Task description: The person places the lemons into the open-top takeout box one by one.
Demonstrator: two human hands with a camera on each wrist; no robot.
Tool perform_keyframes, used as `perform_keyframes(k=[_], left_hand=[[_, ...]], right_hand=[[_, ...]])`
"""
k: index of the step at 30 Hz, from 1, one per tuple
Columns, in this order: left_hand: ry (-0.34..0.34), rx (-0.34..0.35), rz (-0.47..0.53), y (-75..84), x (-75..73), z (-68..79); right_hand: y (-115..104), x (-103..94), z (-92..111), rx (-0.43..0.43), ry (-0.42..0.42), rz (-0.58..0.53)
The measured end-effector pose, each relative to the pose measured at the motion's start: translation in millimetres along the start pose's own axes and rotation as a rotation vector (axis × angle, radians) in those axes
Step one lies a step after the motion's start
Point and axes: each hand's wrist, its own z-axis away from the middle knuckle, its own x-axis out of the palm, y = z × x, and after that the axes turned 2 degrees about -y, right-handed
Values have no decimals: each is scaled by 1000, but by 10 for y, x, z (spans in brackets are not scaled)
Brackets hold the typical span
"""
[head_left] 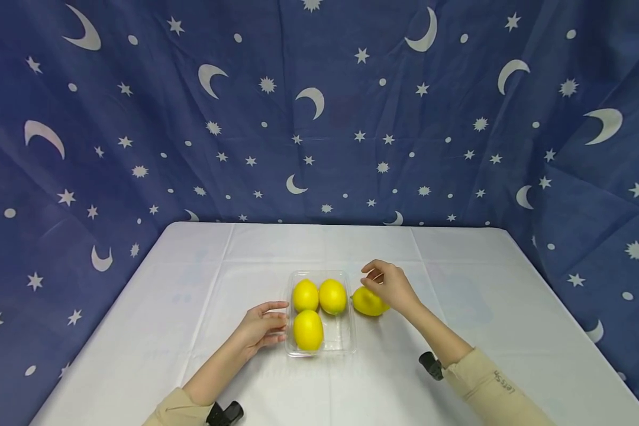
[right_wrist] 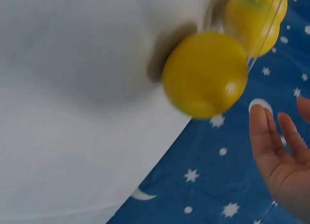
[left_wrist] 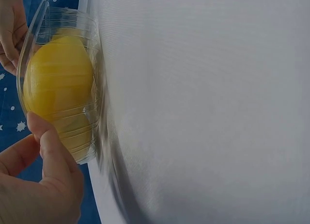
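Note:
A clear plastic box (head_left: 341,340) on the table holds three yellow lemons: one at the back left (head_left: 305,294), another at the back right (head_left: 332,296), a third at the front left (head_left: 308,330). My left hand (head_left: 263,326) is at the box's left side, fingers loosely extended; in the left wrist view its fingertips are right at the rim. Just right of the box lies a loose lemon (head_left: 367,303). Over that lemon hovers my right hand (head_left: 391,285), fingers bent loosely; the right wrist view shows a gap between the hand (right_wrist: 283,156) and the lemon (right_wrist: 206,76).
A white cloth covers the table (head_left: 245,248). Behind and along both sides hangs a dark blue curtain (head_left: 346,106) with moons and stars. Each wrist wears a small black camera, one at the left sleeve (head_left: 225,413) and one at the right (head_left: 431,365).

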Motion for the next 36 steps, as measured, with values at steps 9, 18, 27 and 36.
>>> perform_keyframes(k=[9,18,27,36], left_hand=[[-17,3,-1,5,-1,2],[2,0,-6,14,12,-18],[-5,-2,0,-9,4,-40],[-21,2,2,-10,-10,-48]], right_hand=[[211,-156,-134,-85,-156,165],[310,-214,-289,-32,-448,226],[291,-218,-439,56,-676,223],[230,-140,-524,192,-774,236]])
